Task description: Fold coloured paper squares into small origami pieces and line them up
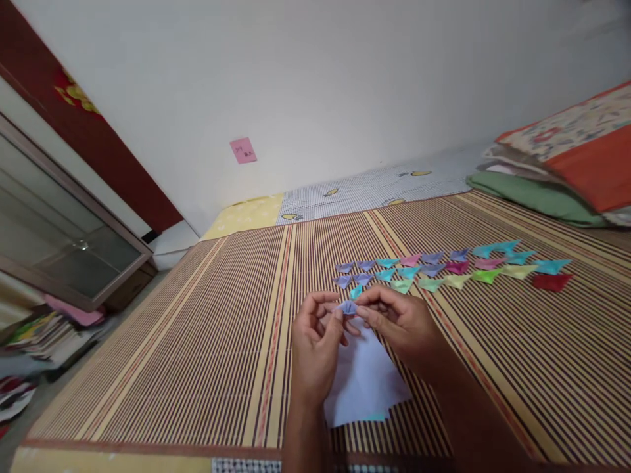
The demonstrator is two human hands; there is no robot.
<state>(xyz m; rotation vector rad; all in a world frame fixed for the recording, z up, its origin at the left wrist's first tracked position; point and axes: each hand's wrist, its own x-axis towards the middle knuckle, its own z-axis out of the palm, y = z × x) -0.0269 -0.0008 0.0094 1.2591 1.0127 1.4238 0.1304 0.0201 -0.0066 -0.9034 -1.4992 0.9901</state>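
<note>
Between my two hands is a small folded piece of lavender paper (349,307). My left hand (317,338) pinches its left side between thumb and fingers. On its right side, my right hand (394,322) grips it the same way. Below the hands lies a stack of pale lavender paper sheets (367,378), with a bit of turquoise paper (374,417) showing at its near edge. Just beyond my fingers, several small folded paper boats stand in rows, among them a turquoise boat (355,292), a bright green boat (486,275) and a red boat (552,282).
A striped bamboo mat (197,341) covers the bed. Folded bedding (591,157) is piled at the right by the wall. A pink note (243,150) is stuck on the wall. At the left stand a glass-doored cabinet (64,210) and a pile of books (42,335).
</note>
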